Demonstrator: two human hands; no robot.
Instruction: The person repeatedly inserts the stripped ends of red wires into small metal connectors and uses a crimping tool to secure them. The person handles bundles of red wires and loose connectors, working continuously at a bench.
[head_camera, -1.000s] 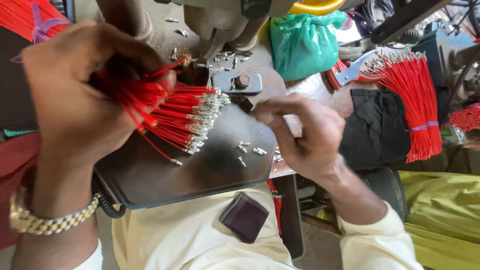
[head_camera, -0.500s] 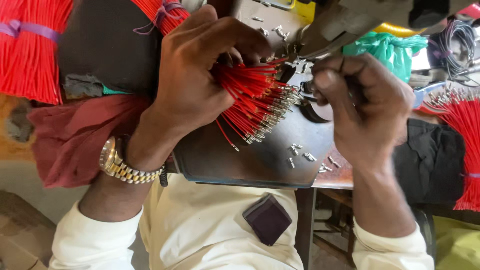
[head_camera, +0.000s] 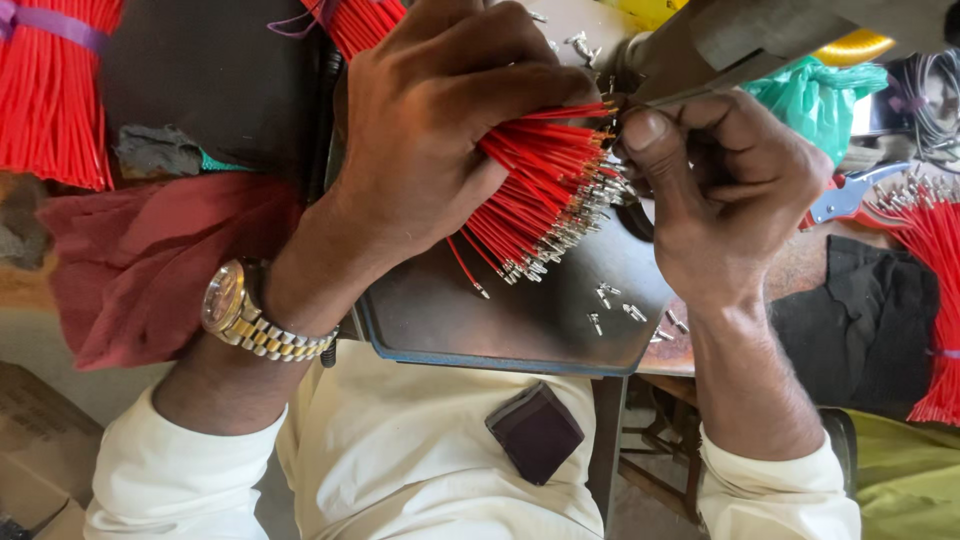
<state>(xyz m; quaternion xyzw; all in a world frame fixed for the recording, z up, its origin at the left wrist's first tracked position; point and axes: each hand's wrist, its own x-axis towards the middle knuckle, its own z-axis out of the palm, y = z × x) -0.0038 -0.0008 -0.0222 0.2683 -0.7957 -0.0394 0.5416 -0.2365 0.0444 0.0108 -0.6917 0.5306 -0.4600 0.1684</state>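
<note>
My left hand (head_camera: 440, 130) grips a thick bunch of short red wires (head_camera: 535, 195) with metal terminals on their ends, fanned out toward the lower right over a dark metal tray (head_camera: 480, 325). My right hand (head_camera: 720, 190) is pinched at the top of the bunch, thumb and fingers closed on the end of one red wire under the grey press head (head_camera: 740, 45). Loose metal terminals (head_camera: 625, 315) lie scattered on the tray below my right hand. A gold and silver watch (head_camera: 245, 315) is on my left wrist.
More red wire bundles lie at the top left (head_camera: 50, 90) and the right edge (head_camera: 935, 290). A red cloth (head_camera: 150, 260) sits at left, a black cloth (head_camera: 860, 320) at right, with pliers (head_camera: 850, 195) and a green plastic bag (head_camera: 815, 100) behind.
The view has shifted closer over the tray. My right hand has moved up from the tray to the top of the bunch under the press head; my left hand keeps its grip.
</note>
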